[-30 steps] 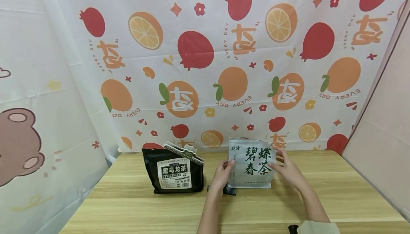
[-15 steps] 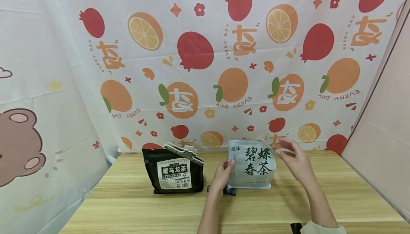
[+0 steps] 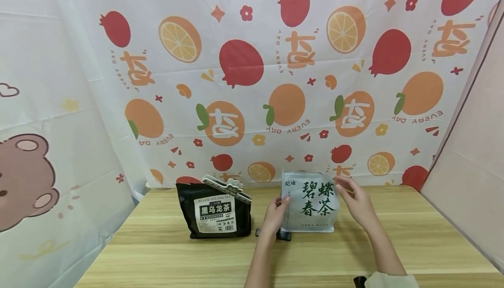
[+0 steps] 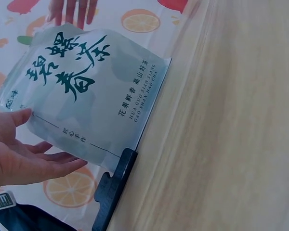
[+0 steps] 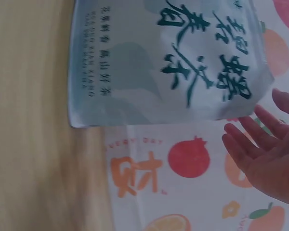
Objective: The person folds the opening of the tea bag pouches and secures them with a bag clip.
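Observation:
A silver-grey tea pouch (image 3: 311,202) (image 4: 91,86) (image 5: 168,62) with green characters stands upright on the wooden table (image 3: 315,253). My left hand (image 3: 274,217) (image 4: 29,154) holds its left edge, thumb on the front and fingers straight along the side. My right hand (image 3: 356,202) (image 5: 267,156) is open beside the pouch's upper right corner, and the right wrist view shows a small gap between them. A small black clip-like piece (image 3: 277,234) (image 4: 113,185) lies on the table at the pouch's lower left corner, under my left hand.
A black oolong tea bag (image 3: 214,211) with a white label stands to the left of the pouch. A fruit-print cloth (image 3: 252,82) hangs close behind both bags. A pale wall (image 3: 468,156) borders the table's right side.
My right hand left the pouch's front, lifted away up and to the right, then came back near the upper right corner. My left hand and the pouch stayed put.

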Demonstrator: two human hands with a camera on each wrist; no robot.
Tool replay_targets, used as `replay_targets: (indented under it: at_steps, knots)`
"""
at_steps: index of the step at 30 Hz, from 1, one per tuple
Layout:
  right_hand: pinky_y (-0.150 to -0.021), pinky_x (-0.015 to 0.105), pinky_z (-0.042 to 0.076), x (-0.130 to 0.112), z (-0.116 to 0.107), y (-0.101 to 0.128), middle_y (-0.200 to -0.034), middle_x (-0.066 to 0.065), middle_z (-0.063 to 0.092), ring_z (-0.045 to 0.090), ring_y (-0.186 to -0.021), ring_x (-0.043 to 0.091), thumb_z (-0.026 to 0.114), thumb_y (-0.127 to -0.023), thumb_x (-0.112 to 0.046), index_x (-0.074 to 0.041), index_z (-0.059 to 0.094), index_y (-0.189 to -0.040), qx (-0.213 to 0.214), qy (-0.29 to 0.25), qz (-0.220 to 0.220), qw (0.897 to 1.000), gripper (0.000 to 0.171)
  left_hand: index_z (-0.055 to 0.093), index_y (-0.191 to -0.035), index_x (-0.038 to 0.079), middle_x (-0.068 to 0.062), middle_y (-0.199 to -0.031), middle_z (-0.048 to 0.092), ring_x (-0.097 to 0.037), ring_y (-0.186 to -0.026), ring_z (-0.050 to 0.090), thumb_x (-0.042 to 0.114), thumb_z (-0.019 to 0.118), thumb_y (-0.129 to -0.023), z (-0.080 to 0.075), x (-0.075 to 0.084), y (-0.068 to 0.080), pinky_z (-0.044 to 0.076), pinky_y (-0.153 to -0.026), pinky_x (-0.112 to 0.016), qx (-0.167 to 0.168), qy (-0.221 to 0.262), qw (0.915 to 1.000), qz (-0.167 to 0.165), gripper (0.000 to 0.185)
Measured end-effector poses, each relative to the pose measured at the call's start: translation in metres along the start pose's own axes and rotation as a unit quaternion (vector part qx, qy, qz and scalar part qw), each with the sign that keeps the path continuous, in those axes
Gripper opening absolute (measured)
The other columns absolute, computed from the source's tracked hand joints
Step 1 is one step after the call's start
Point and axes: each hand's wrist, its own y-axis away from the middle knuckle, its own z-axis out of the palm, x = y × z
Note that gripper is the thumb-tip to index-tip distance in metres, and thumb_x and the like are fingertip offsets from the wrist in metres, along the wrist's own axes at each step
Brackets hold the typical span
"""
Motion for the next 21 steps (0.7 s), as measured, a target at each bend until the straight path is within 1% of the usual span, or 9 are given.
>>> replay_targets:
  at_steps: [2,5,7,9,13,15,19,21]
  knots:
    - [-0.093,0.043,0.037,0.003,0.002,0.001,-0.125,0.018,0.052,0.047,-0.116,0.03,0.047,-0.098,-0.024,0.001,0.051,-0.124,-0.004,-0.009,0.011,1.0,0.037,0.039,-0.129,-0.009,-0.027,-0.127,0.042,-0.042,-0.117,0.041,0.036,0.051,-0.094,0.003,0.002,0.004,0.034,-0.093,-0.053,0.009,0.002,0.9999,0.013,0.059]
    - [-0.095,0.03,0.036,0.004,0.004,0.003,-0.128,0.02,0.048,0.043,-0.118,0.03,0.043,-0.099,-0.026,0.003,0.049,-0.126,-0.012,-0.021,0.028,0.999,0.04,0.041,-0.127,-0.009,-0.028,-0.127,0.043,-0.042,-0.116,0.042,0.032,0.053,-0.093,0.009,0.004,0.007,0.037,-0.092,-0.05,0.028,-0.002,0.9991,0.031,0.055]
    - [-0.096,0.026,0.035,0.003,0.005,0.004,-0.13,0.021,0.047,0.042,-0.119,0.03,0.042,-0.099,-0.026,0.005,0.048,-0.127,-0.011,-0.029,0.039,0.999,0.041,0.043,-0.125,-0.01,-0.029,-0.126,0.044,-0.043,-0.115,0.043,0.029,0.054,-0.093,0.012,0.006,0.008,0.038,-0.091,-0.05,0.037,-0.013,0.9983,0.043,0.052]
    - [-0.097,0.028,0.034,0.002,0.007,0.004,-0.131,0.022,0.045,0.041,-0.121,0.03,0.04,-0.1,-0.026,0.007,0.046,-0.127,-0.008,-0.038,0.051,0.998,0.043,0.043,-0.124,-0.01,-0.029,-0.125,0.045,-0.043,-0.114,0.044,0.028,0.056,-0.092,0.015,0.005,0.006,0.038,-0.091,-0.051,0.048,-0.027,0.9972,0.051,0.051]
    - [-0.099,0.042,0.031,0.002,0.009,0.004,-0.134,0.024,0.041,0.038,-0.122,0.032,0.035,-0.101,-0.028,0.009,0.043,-0.129,-0.007,-0.06,0.071,0.996,0.047,0.043,-0.123,-0.009,-0.03,-0.125,0.046,-0.042,-0.114,0.044,0.029,0.056,-0.092,0.018,0.003,0.002,0.036,-0.092,-0.052,0.058,-0.054,0.9947,0.065,0.051]
    - [-0.099,0.046,0.03,0.002,0.011,0.003,-0.136,0.024,0.039,0.038,-0.123,0.035,0.033,-0.101,-0.029,0.009,0.041,-0.131,-0.008,-0.071,0.079,0.994,0.049,0.041,-0.125,-0.009,-0.03,-0.126,0.045,-0.042,-0.116,0.043,0.032,0.055,-0.092,0.018,0.003,0.001,0.035,-0.093,-0.052,0.06,-0.06,0.9941,0.068,0.055]
    - [-0.099,0.05,0.029,0.006,0.015,-0.001,-0.136,0.026,0.037,0.038,-0.121,0.04,0.031,-0.101,-0.033,0.009,0.04,-0.132,-0.002,-0.079,0.089,0.993,0.053,0.037,-0.13,-0.007,-0.03,-0.13,0.04,-0.043,-0.12,0.038,0.042,0.051,-0.092,0.017,0.007,0.0,0.032,-0.096,-0.053,0.066,-0.078,0.9924,0.069,0.064]
    - [-0.099,0.049,0.03,0.007,0.017,-0.002,-0.136,0.025,0.038,0.039,-0.121,0.039,0.032,-0.101,-0.033,0.009,0.041,-0.131,0.005,-0.079,0.089,0.993,0.053,0.036,-0.131,-0.007,-0.029,-0.131,0.04,-0.044,-0.119,0.039,0.045,0.05,-0.092,0.017,0.01,-0.001,0.032,-0.095,-0.053,0.073,-0.092,0.9907,0.069,0.066]
